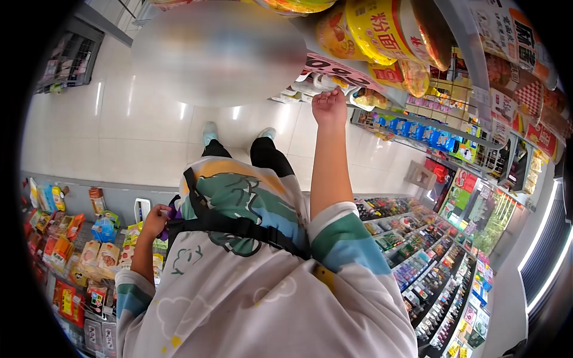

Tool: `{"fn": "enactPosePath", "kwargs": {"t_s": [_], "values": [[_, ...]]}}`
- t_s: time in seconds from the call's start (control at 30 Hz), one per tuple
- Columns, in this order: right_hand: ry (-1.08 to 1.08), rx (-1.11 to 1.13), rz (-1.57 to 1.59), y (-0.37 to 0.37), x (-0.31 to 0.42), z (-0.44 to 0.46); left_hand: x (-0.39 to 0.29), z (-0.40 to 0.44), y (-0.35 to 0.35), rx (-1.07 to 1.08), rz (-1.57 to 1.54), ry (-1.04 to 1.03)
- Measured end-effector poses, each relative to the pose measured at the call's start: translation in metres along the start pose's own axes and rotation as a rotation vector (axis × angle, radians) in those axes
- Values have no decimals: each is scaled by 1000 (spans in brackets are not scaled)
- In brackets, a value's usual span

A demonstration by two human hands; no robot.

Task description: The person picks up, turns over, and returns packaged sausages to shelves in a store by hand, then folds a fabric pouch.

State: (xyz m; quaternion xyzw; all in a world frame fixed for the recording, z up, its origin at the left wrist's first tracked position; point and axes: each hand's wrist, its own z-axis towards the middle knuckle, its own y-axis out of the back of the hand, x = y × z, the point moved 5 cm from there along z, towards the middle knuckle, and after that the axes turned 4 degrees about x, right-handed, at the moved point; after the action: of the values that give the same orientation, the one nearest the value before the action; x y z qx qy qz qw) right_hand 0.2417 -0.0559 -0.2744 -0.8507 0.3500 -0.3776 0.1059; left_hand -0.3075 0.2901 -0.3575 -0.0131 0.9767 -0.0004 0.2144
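My right hand (329, 108) is raised at the end of a stretched arm, fingers curled in, just below a pink price strip (339, 69) on a shelf edge. Nothing shows in its fingers. White and yellow packs (334, 82) lie right beyond the fingertips; whether they touch is unclear. At my waist on the left, my left hand (156, 221) is closed beside a black strap (209, 224). Its fingers meet a small purple thing (173, 216), mostly hidden, whose kind I cannot make out.
Yellow instant noodle tubs (376, 30) fill the upper right shelf, with blue packs (421, 132) lower down. Packaged snacks (98, 256) line a shelf behind me on the left. Racks of small goods (418, 262) stand at right. Pale tiled floor (107, 137) lies around my feet.
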Motion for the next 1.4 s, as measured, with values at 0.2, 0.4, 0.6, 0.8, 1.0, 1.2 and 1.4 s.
{"fn": "enactPosePath", "kwargs": {"t_s": [0.2, 0.4, 0.6, 0.8, 1.0, 1.2, 1.4], "values": [[44, -60, 172, 15, -6, -36, -14, 8, 3, 56, 20, -9], [191, 130, 42, 51, 6, -72, -98, 46, 9, 81, 28, -251], [192, 58, -62, 91, 2, -138, -263, 26, -30, 103, 227, -473], [6, 139, -111, 75, -45, -226, -361, -38, -105, 513, 223, -416], [-115, 257, -204, 35, -60, -271, -375, -65, -131, 589, 249, -405], [-115, 402, -311, 11, -67, -292, -375, -86, -109, 484, 132, -595], [-250, 496, -475, 6, -71, -291, -371, -113, -88, 680, -8, -689]]}}
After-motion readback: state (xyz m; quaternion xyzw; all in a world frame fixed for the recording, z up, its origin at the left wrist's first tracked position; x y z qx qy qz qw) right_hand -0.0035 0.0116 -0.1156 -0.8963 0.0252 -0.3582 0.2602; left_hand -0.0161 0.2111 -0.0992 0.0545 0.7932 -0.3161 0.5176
